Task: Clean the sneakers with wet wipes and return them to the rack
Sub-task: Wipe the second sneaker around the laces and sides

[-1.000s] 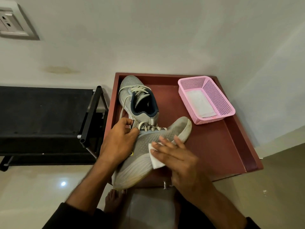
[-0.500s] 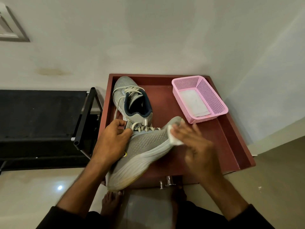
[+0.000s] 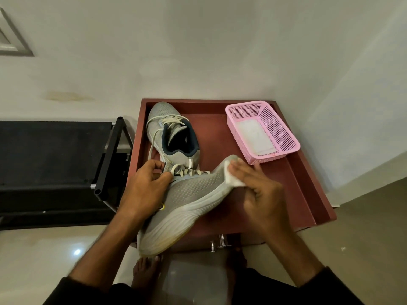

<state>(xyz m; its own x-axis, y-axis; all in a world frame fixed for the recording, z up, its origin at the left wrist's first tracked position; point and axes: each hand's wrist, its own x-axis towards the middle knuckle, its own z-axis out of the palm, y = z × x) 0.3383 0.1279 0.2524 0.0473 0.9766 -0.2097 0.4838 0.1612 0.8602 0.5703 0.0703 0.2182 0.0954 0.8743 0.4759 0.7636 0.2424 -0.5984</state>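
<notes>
Partly hidden, left hand [image 3: 145,188] grips sneaker [image 3: 187,201]; right hand [image 3: 259,192] pinches wipe [image 3: 231,179].

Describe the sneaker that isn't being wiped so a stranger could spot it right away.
Find the red-brown cabinet top beside the black rack. The sneaker lies flat at its back left, left of the pink basket. Unlike its twin, no hand touches it.

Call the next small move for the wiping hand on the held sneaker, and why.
Probably draw the wet wipe back from the toe along the pale sole edge toward the heel. The right hand presses it at the toe of the tilted sneaker, the left hand grips the collar end, and the yellowed heel end of the sole looks unwiped.
</notes>
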